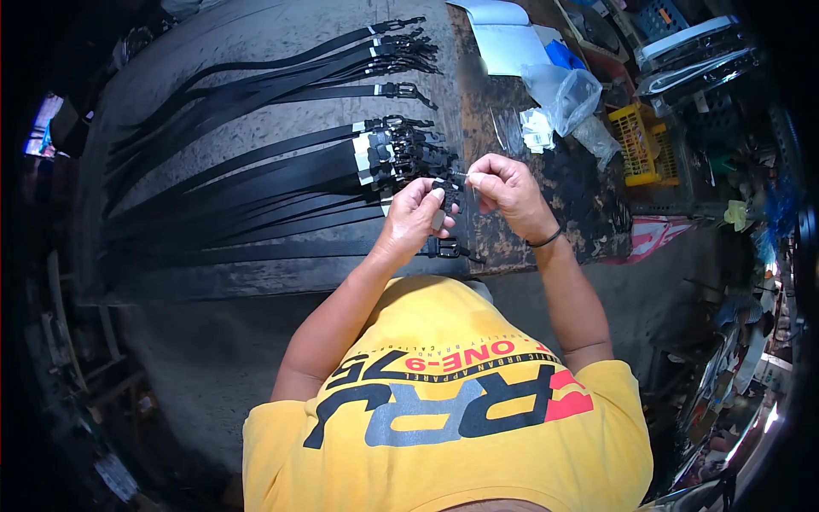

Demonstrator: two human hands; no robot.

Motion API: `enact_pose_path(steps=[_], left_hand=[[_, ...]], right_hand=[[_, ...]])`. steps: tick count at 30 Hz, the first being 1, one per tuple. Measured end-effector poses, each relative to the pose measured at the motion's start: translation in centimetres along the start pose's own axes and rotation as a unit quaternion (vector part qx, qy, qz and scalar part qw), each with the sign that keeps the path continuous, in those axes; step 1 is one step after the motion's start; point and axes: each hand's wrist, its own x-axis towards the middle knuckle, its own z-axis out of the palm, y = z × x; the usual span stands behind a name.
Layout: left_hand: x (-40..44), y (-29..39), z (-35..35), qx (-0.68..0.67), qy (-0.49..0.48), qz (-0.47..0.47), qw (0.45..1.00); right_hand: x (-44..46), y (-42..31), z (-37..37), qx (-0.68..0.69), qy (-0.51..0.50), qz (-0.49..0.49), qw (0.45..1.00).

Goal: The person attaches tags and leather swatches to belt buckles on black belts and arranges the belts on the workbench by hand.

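Many black belts (281, 166) lie side by side on the table, their metal buckles (409, 136) bunched toward the right. White tags (365, 158) are on several of them near the buckles. My left hand (414, 220) is closed around the buckle end of one belt, with a small greyish piece between its fingers. Just to the right, my right hand (509, 194) pinches a thin strand (461, 175) close to that buckle end. The strand's exact kind is too small to make out.
A second group of belts (316, 72) lies farther back on the table (546, 222). Right of them are white paper (503, 43), a clear plastic bag (567, 98), small white tags (536, 130) and thin strands (508, 130). A yellow basket (636, 149) stands beyond the right edge.
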Motion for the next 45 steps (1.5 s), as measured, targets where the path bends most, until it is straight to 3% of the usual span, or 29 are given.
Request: enact_pose_path(steps=[2, 4, 7, 23, 32, 37, 45], left_hand=[[0.0, 0.0, 0.0, 0.001, -0.003, 0.002, 1.0], [0.0, 0.0, 0.1, -0.012, 0.005, 0.019, 1.0], [0.2, -0.2, 0.0, -0.015, 0.007, 0.029, 0.999], [0.6, 0.2, 0.1, -0.004, 0.005, 0.024, 1.0], [0.6, 0.1, 0.2, 0.003, 0.016, 0.018, 1.0], [0.8, -1.1, 0.1, 0.111, 0.052, 0.087, 0.989], [0.1, -2.6, 0.1, 0.154, 0.091, 0.168, 0.969]], right_hand=[[0.1, -0.2, 0.5, -0.04, 0.011, 0.037, 0.998], [0.4, 0.3, 0.9, -0.206, 0.065, -0.129, 0.968], [0.5, 0.0, 1.0, -0.25, 0.049, -0.146, 0.956], [1.7, 0.8, 1.1, -0.281, 0.05, -0.111, 0.952], [1.6, 0.7, 1.4, -0.338, 0.052, -0.156, 0.927], [1.1, 1.0, 2.4, -0.452, 0.062, -0.224, 0.861], [0.0, 3.4, 3.6, -0.351, 0.119, -0.183, 0.911]])
